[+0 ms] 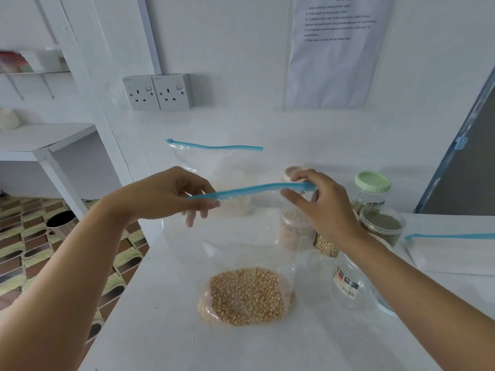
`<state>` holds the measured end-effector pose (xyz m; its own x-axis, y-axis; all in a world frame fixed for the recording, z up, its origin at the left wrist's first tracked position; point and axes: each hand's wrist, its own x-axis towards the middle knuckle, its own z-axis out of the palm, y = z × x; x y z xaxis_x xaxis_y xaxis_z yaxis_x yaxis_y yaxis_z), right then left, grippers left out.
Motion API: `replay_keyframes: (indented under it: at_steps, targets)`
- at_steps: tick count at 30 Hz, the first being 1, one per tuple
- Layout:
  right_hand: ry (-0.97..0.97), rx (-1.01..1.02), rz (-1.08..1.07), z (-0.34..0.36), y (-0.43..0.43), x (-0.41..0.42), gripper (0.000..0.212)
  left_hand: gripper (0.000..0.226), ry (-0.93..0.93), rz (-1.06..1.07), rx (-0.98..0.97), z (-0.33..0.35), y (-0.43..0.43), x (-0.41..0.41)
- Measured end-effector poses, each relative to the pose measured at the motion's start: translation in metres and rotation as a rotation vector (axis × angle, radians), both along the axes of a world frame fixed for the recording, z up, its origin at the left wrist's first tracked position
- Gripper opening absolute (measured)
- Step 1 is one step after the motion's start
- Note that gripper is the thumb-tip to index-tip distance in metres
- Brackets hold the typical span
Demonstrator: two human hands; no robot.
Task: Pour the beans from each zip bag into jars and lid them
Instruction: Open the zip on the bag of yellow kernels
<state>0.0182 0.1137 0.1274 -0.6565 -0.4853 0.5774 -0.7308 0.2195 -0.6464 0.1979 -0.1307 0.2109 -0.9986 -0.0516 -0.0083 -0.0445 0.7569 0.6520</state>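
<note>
Two bare forearms reach in over the white counter (160,330). The left grip (171,194) pinches the left end of a blue zip strip (251,189), fingers and thumb curled onto it. The clear zip bag (241,245) hangs below the strip, its bottom resting on the counter with yellow beans (246,295) heaped inside. A second zip bag (214,162) stands behind it against the wall. The right grip (318,207) pinches the strip's right end between thumb and forefinger. Just behind it is a pink-lidded jar (293,172). A clear labelled jar (348,282) sits beside the right forearm. Further right stand a green-lidded jar (372,183) and an open jar (383,226) of dark green beans. Another bag (450,250) lies flat at the far right.
</note>
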Motion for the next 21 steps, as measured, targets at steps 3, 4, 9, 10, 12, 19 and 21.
replay_keyframes:
  at_steps: [3,4,9,10,12,19,21]
  targets:
    - [-0.093,0.083,-0.039,0.002,0.0,-0.004,0.02,0.018,-0.058,-0.03,-0.063,0.008,0.003,-0.014]
    - [-0.105,0.092,-0.054,0.004,0.0,-0.007,0.019,0.018,-0.067,-0.043,-0.061,0.009,0.003,-0.018]
    - [-0.135,0.011,0.008,0.02,-0.017,-0.014,0.017,0.015,0.031,-0.063,0.084,0.008,0.005,-0.021]
    - [-0.14,-0.004,0.016,0.022,-0.023,-0.015,0.018,0.014,0.072,-0.046,0.13,0.008,0.005,-0.019]
    - [-0.159,-0.043,0.026,0.028,-0.038,-0.016,0.017,0.015,0.148,-0.005,0.205,0.009,0.006,-0.015]
    - [-0.212,-0.113,0.155,0.047,-0.062,-0.03,0.014,0.017,0.203,-0.039,0.218,0.017,0.043,-0.013]
    - [-0.202,-0.101,0.238,0.053,-0.061,-0.032,0.015,0.018,0.206,-0.026,0.252,0.016,0.058,-0.015]
